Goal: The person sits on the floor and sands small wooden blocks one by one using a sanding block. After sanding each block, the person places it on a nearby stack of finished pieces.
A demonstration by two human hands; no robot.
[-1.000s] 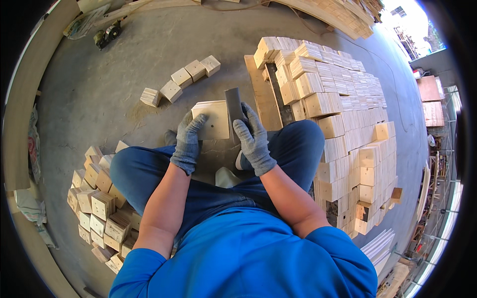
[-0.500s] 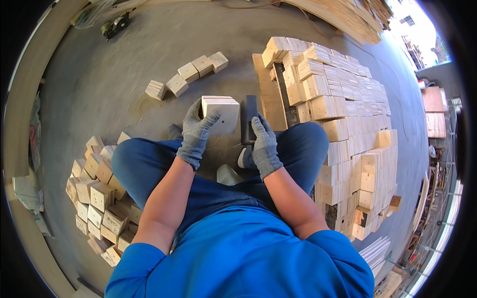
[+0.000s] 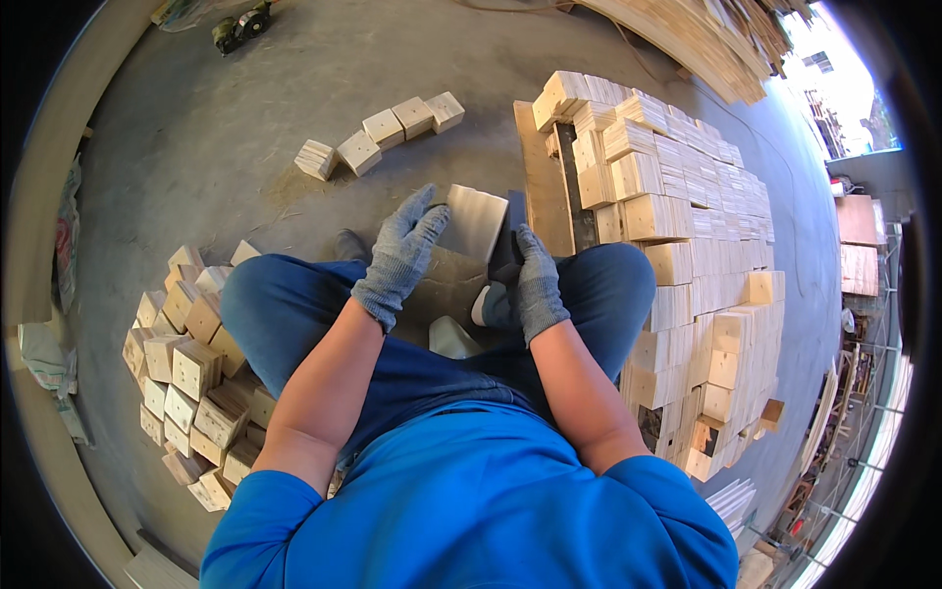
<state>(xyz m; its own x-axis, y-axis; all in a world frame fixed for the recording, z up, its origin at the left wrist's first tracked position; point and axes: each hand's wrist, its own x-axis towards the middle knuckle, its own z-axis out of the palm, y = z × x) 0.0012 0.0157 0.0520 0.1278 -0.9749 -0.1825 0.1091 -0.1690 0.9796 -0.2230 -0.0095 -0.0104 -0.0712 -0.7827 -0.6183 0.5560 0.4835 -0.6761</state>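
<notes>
Both my hands wear grey knitted gloves. Between them is a pale wooden block (image 3: pixel 475 222), showing its grained side and tilted. My left hand (image 3: pixel 400 253) is open at the block's left edge, fingers stretched up and thumb toward the wood; whether it touches cannot be made out. With my right hand (image 3: pixel 539 278) I grip a dark flat block (image 3: pixel 509 240) by its right side, its face against or very close to the wooden block's right edge. The right fingers are partly hidden behind the dark block.
A large stack of wooden blocks (image 3: pixel 677 236) stands on the right beside a board (image 3: pixel 546 191). Several blocks (image 3: pixel 397 123) lie in a row ahead. Another heap (image 3: pixel 191 378) sits by my left knee. A power tool (image 3: pixel 240 27) and long planks (image 3: pixel 687 39) lie farther off.
The wooden block has turned from its broad holed face to its grained side and shifted right toward the dark block. My left fingers have opened from their grip on it.
</notes>
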